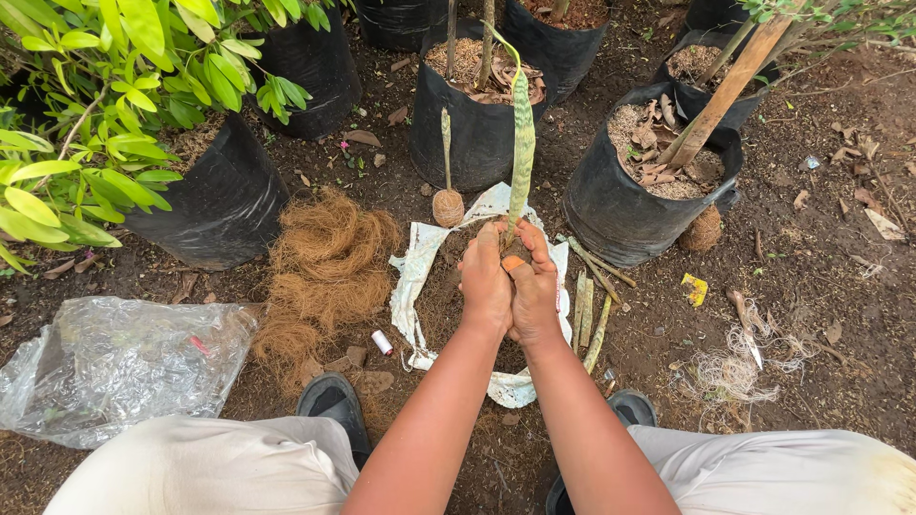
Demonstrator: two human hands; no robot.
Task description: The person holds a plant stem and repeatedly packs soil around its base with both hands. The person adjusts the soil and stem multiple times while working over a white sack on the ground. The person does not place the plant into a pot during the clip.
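Both hands, left hand (485, 278) and right hand (532, 286), clench together around soil at a leaf cutting's (522, 143) base, holding it upright over a white sack (417, 262) that catches crumbs.

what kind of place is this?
Likely an outdoor plant nursery or garden plot. Black grow bags with plants stand on bare soil, a pile of coconut fibre lies beside them, and both hands, left hand and right hand, press around the base of a long mottled leaf cutting.

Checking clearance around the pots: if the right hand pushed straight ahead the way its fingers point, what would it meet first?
Probably the black grow bag beyond the leaf cutting that the right hand clasps; depth is hard to judge.
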